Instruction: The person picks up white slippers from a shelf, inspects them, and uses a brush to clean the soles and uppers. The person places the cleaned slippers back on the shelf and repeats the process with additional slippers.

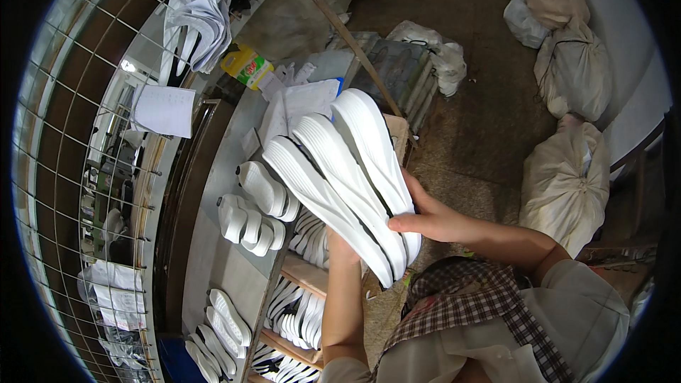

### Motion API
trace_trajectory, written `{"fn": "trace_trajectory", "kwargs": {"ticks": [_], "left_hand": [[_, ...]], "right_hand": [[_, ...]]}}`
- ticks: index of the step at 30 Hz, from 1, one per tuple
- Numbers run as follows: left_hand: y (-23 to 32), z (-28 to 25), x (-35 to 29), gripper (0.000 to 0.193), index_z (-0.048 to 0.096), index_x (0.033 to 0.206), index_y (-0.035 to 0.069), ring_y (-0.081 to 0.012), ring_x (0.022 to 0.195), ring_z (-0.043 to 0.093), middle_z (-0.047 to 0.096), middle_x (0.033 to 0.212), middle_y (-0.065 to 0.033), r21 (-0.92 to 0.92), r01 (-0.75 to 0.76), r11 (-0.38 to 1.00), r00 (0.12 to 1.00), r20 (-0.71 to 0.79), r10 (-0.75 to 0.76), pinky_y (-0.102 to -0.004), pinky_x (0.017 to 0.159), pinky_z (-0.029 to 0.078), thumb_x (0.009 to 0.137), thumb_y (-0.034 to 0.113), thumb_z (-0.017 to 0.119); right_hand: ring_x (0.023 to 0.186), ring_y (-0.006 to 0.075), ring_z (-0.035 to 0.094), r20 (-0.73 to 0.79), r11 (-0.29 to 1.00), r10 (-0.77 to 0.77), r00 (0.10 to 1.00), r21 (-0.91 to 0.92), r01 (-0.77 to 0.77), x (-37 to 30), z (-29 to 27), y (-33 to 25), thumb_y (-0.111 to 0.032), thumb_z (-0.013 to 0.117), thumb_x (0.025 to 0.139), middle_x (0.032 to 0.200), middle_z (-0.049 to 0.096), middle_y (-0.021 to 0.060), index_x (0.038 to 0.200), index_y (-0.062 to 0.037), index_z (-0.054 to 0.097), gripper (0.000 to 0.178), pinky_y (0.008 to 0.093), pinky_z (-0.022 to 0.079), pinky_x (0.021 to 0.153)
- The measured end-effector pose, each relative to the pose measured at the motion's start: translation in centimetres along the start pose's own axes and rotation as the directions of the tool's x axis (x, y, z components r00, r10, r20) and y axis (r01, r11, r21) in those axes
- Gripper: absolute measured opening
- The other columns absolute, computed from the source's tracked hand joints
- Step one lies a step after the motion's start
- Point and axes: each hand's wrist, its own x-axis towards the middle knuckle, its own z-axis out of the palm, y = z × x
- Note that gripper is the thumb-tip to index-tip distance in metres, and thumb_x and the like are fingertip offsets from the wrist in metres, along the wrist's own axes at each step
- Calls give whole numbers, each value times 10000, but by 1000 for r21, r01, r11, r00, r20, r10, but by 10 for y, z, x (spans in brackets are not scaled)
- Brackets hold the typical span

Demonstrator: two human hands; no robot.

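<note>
Three thick white shoe soles (340, 183) are held side by side in front of me, tilted, with ridged edges showing. My right hand (424, 211) grips their near right side, its thumb lying across the edge. From beneath the left side, my left hand (342, 247) supports the same soles; its fingers are mostly hidden behind them. To the left on the metal table lie a stack of white soles (261, 188) and another small group of white pieces (248, 223). Nearer me, several more white soles (228, 318) rest at the table's edge.
Wooden crates full of white soles (305, 319) stand below the table (230, 262). A wire grid (60, 149) runs along the left. Papers (298, 106) and a yellow container (246, 66) are on the table's far part. Large tied sacks (567, 181) line the right wall.
</note>
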Motion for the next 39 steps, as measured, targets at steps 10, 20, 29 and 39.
{"fn": "trace_trajectory", "kwargs": {"ticks": [10,20,29,39], "left_hand": [[1,-4,-3,491,408,1317,-28,-269,1068,573,541,1231,-159,31,-59,998,998,17,59,-378,886,502,921,234,534],[13,4,-7,460,423,1277,-53,-273,1027,597,571,1167,-186,265,-45,963,998,58,31,-378,883,504,979,297,415],[7,-7,-7,445,459,1239,-21,-231,964,621,602,1096,-139,165,527,834,847,-188,-498,-344,824,516,1012,337,321],[0,-18,-9,446,434,1262,-29,-254,1036,595,580,1161,-149,68,565,823,822,-140,-552,-375,895,488,1012,322,320]], "right_hand": [[1386,334,140,38,998,51,998,-50,-49,-7,3,-4,-322,673,815,1488,135,240,1459,18,21,978,434,148,1127],[1358,338,215,38,980,150,988,128,-154,1,5,-6,-311,672,811,1460,198,250,1455,18,34,965,428,196,1115],[951,312,557,213,494,754,621,440,-750,10,-27,21,-618,432,824,1080,589,129,1179,-138,524,604,453,430,809],[925,340,585,252,481,749,612,428,-765,8,-38,38,-642,400,831,1123,557,139,1229,-131,485,653,426,493,731]]}}
